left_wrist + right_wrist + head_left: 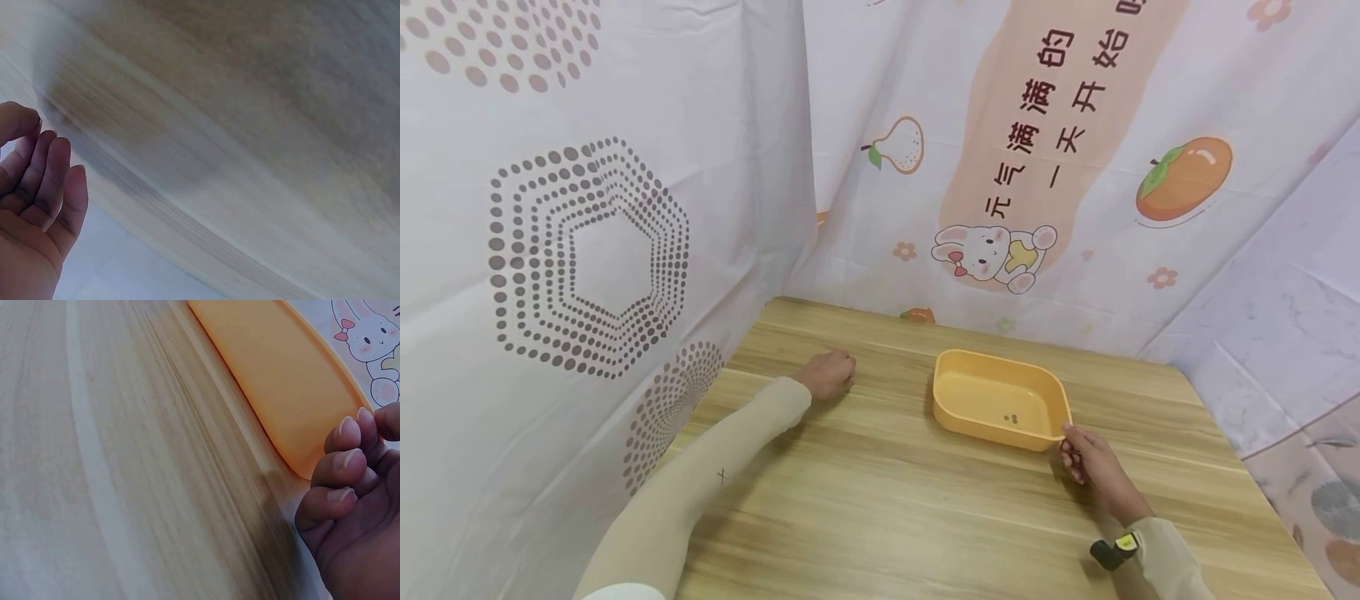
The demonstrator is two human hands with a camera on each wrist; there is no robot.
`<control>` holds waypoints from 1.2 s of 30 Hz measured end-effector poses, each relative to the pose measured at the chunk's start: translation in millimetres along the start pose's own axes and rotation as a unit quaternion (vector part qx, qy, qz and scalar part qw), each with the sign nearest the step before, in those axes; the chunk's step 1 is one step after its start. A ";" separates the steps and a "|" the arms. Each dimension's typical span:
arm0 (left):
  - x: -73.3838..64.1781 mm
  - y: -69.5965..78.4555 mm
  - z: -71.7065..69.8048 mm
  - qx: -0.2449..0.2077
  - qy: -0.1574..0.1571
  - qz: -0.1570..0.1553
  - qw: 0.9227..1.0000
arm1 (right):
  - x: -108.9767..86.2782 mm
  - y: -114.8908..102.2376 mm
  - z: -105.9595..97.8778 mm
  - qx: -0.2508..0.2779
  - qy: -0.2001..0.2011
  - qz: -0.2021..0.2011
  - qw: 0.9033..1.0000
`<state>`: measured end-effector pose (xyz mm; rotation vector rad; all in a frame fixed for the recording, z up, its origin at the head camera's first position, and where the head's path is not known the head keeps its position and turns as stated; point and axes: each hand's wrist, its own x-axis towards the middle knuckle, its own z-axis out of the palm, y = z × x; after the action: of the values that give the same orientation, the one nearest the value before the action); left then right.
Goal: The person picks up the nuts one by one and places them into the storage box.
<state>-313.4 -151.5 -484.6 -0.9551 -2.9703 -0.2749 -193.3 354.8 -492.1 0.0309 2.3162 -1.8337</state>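
A yellow-orange rectangular tray (985, 433) with rounded corners stands on the table in the head view. Three tiny dark round pieces (1014, 418) lie on its floor; their kind is too small to tell. My right hand (1093, 467) pinches the tray's near right corner, thumb at the rim and fingers bent below it. In the right wrist view the tray's side wall (281, 381) runs up to those fingers. Left of the tray, apart from it, my left hand (829, 375) is over the table, fingers bent. Its thumb and index tips come together at a dark speck, perhaps only shadow.
The wood-patterned table (865, 500) ends at a printed curtain (880, 250) behind and a dotted curtain (722, 208) on the left. Another patterned sheet (1285, 333) hangs on the right. A black device with a yellow label (1116, 550) sits on the right wrist.
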 end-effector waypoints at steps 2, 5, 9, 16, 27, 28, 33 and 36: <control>0.2 0.9 -0.5 -0.005 0.000 -0.001 1.000 | 0.2 0.2 -0.2 -0.002 0.002 0.002 1.000; -0.5 2.6 -2.1 -0.012 0.004 -0.001 1.000 | 0.6 0.5 -0.4 -0.003 0.002 0.004 1.000; -1.0 5.5 -5.2 -0.022 0.009 -0.005 1.000 | 0.7 0.6 -0.5 -0.002 0.002 0.005 1.000; 2.5 7.9 -5.8 -0.018 0.021 -0.013 1.000 | 0.2 0.3 -0.3 -0.005 0.005 0.006 1.000; 9.5 12.8 -7.5 -0.016 0.041 0.011 0.999 | -0.3 -1.6 0.0 -0.005 0.002 0.007 1.000; 10.3 13.2 -7.2 -0.015 0.043 0.013 0.999 | -0.3 -1.7 -0.1 -0.003 0.002 0.007 1.000; 12.7 17.8 -7.9 -0.019 0.057 0.023 0.998 | -0.7 -1.0 0.0 0.003 0.000 0.006 1.000; 13.8 21.2 -8.8 -0.025 0.061 0.025 0.998 | -0.3 -0.3 -0.3 0.005 -0.002 0.005 1.000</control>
<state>-312.8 -128.1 -471.6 -0.9800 -2.8377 -0.3940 -193.0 355.0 -491.7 0.0412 2.2996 -1.8392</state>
